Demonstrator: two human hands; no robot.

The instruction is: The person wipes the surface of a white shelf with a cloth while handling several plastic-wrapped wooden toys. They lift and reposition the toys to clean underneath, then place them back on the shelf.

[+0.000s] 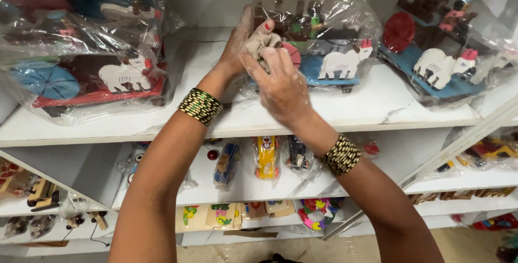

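My left hand (240, 42) and my right hand (280, 82) meet over a plastic-wrapped wooden cart toy (329, 52) with a white animal figure, standing on the top white shelf (372, 106). A crumpled beige cloth (261, 44) is bunched between both hands, pressed against the wrapping. My left hand reaches from the left, fingers up along the bag. My right hand covers the cloth from the front. Both wrists wear gold and dark beaded bangles.
More wrapped cart toys stand on the same shelf, a red-based one at left (97, 85) and a blue-based one at right (442, 52). Wrapped toy cars (267, 158) lie on the shelf below. Wooden puzzles (224, 214) lie lower down. A white rail (431, 160) slants across the right.
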